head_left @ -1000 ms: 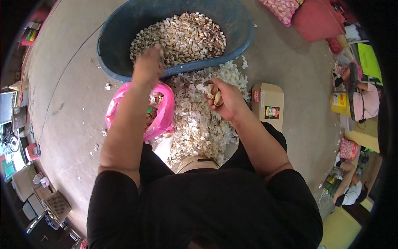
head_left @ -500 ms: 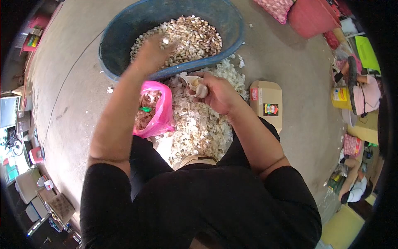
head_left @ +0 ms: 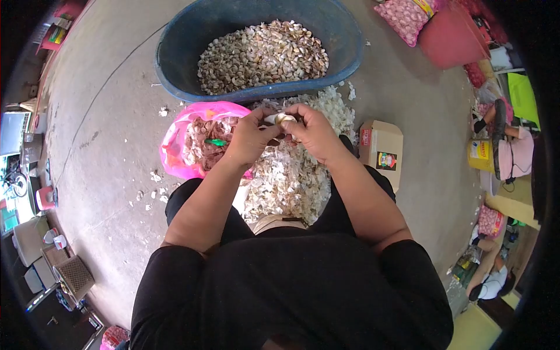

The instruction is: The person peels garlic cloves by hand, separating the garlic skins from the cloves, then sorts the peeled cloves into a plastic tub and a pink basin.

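Leftmost, the pink bag gapes on your side of the tub, reddish skins inside it. Beside it, your left hand, fingertips drawn close together, grips the left part of the garlic. The garlic sits between your hands, in front of the tub's near rim and above the peelings. Your right hand, thumb and fingers curled, holds the right part. Farther right, the box lies beyond the tub's right end, on your side. Hazard: a piece could slip into the peelings and be lost among similarly pale flakes; a slack or uneven pinch would be the cause. Orientation: the long axis appears roughly parallel to the tub's near rim, the narrower end apparently pointing left; your fingers hide much of it.
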`<state>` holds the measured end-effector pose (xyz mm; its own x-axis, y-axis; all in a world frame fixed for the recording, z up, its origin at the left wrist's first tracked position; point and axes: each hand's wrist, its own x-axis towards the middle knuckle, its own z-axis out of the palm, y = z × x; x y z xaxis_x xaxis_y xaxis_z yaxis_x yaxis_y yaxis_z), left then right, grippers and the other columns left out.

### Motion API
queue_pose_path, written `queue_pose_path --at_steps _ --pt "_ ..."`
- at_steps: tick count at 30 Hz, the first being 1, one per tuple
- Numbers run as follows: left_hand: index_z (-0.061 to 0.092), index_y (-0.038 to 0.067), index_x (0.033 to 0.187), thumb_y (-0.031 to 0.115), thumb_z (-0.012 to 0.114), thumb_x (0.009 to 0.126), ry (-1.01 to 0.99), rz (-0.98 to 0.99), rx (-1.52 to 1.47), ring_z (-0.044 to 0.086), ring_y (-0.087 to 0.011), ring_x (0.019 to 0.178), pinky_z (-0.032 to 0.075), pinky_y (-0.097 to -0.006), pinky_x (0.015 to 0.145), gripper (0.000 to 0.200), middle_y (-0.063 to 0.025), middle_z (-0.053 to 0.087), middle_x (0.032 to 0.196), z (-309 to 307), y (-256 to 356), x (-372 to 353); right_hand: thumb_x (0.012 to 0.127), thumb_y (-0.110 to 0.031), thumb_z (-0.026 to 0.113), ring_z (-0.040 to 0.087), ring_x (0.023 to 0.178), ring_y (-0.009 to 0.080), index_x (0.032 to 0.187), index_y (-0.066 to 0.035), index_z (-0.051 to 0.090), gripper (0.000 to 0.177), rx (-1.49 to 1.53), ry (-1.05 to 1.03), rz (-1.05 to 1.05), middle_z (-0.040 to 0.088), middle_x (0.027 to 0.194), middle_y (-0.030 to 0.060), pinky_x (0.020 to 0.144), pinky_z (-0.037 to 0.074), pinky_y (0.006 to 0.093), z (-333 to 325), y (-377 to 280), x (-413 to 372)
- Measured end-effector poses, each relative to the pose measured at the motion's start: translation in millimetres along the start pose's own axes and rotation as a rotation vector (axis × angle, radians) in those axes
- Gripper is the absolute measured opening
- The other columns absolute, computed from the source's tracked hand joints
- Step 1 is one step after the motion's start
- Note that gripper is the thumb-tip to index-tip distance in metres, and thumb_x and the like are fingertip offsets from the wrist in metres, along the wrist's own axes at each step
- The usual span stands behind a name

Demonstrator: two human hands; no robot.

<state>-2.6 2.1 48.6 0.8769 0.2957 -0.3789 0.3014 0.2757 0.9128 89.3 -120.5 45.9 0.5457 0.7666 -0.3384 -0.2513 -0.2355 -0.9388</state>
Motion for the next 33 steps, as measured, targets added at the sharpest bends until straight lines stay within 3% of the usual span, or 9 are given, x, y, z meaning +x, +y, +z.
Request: queue_pose_path --at_steps 8,11,14,17,23,26,29,32,33 --pt "0.043 -0.001 0.112 -0.004 0.053 0.071 -0.111 0.086 0.028 0.055 -0.0131 0.075 0.047 -0.0243 0.064 0.042 -0.0089 0.054 0.091 -18 -6 19 0.071 -0.006 0.063 0.049 0.054 0.008 0.083 0.0 0.054 0.016 -0.323 0.1 -0.208 0.056 0.068 0.0034 0.048 0.039 0.0227 -7 17 30" --pt "0.038 0.0 0.119 -0.001 0.053 0.074 -0.216 0.122 0.221 0.055 -0.0135 0.076 0.047 -0.0246 0.065 0.048 -0.0088 0.054 0.095 -25 -17 24 0.07 -0.004 0.062 0.048 0.055 0.0074 0.082 0.001 0.054 0.015 -0.359 -0.003 -0.053 0.055 0.067 0.0031 0.049 0.039 0.0222 -9 1 26" --pt "0.039 -0.001 0.118 0.004 0.056 0.077 -0.237 -0.105 -0.082 0.056 -0.014 0.074 0.047 -0.0248 0.066 0.045 -0.0084 0.054 0.095 -24 -11 28 0.071 -0.005 0.062 0.048 0.056 0.0068 0.082 0.0 0.054 0.015 -0.299 -0.007 -0.055 0.055 0.066 0.0023 0.05 0.039 0.0212 -12 0 28" --pt "0.042 -0.003 0.114 0.008 0.058 0.077 -0.191 -0.102 -0.218 0.056 -0.0145 0.074 0.048 -0.0243 0.066 0.041 -0.008 0.054 0.093 -25 -7 28 0.071 -0.006 0.063 0.05 0.061 0.008 0.082 0.0 0.055 0.015 -0.154 0.034 0.027 0.056 0.07 0.0023 0.054 0.04 0.0211 -15 1 35" --pt "0.041 -0.004 0.108 0.003 0.057 0.076 -0.156 -0.069 0.002 0.057 -0.0151 0.077 0.049 -0.0234 0.064 0.037 -0.0086 0.054 0.091 -31 -4 35 0.071 -0.009 0.064 0.053 0.074 0.0142 0.085 -0.001 0.056 0.018 -0.348 0.005 -0.303 0.058 0.08 0.0052 0.066 0.042 0.0261 -10 8 45" --pt "0.041 -0.003 0.109 0.001 0.057 0.075 -0.131 -0.048 0.051 0.056 -0.0148 0.077 0.049 -0.0242 0.064 0.038 -0.0086 0.053 0.093 -31 -4 37 0.071 -0.005 0.062 0.049 0.08 0.0098 0.089 -0.001 0.055 0.02 -0.567 0.086 -0.399 0.055 0.083 0.0017 0.07 0.04 0.0227 -15 7 47" --pt "0.042 -0.001 0.108 0.0 0.057 0.074 -0.19 0.01 -0.058 0.057 -0.0147 0.075 0.049 -0.0236 0.06 0.038 -0.0099 0.054 0.088 -32 -6 39 0.074 -0.008 0.061 0.05 0.068 0.0094 0.088 -0.002 0.054 0.017 -0.362 0.006 -0.318 0.053 0.076 0.0009 0.06 0.04 0.0213 -12 4 47" --pt "0.045 0.001 0.107 0.002 0.054 0.077 -0.208 -0.058 -0.074 0.054 -0.014 0.077 0.048 -0.0255 0.063 0.031 -0.0054 0.054 0.093 -31 -2 38 0.075 -0.016 0.062 0.049 0.06 0.0155 0.084 -0.002 0.054 0.018 -0.026 -0.003 0.067 0.053 0.064 0.0028 0.057 0.042 0.0293 -10 -5 43" --pt "0.045 0.001 0.107 0.003 0.055 0.077 -0.193 -0.054 -0.129 0.055 -0.0136 0.075 0.048 -0.0245 0.061 0.031 -0.006 0.054 0.091 -31 -4 39 0.076 -0.018 0.061 0.049 0.058 0.0155 0.083 -0.002 0.055 0.019 0.002 0.05 0.084 0.053 0.063 0.003 0.055 0.042 0.0298 -12 -2 45"
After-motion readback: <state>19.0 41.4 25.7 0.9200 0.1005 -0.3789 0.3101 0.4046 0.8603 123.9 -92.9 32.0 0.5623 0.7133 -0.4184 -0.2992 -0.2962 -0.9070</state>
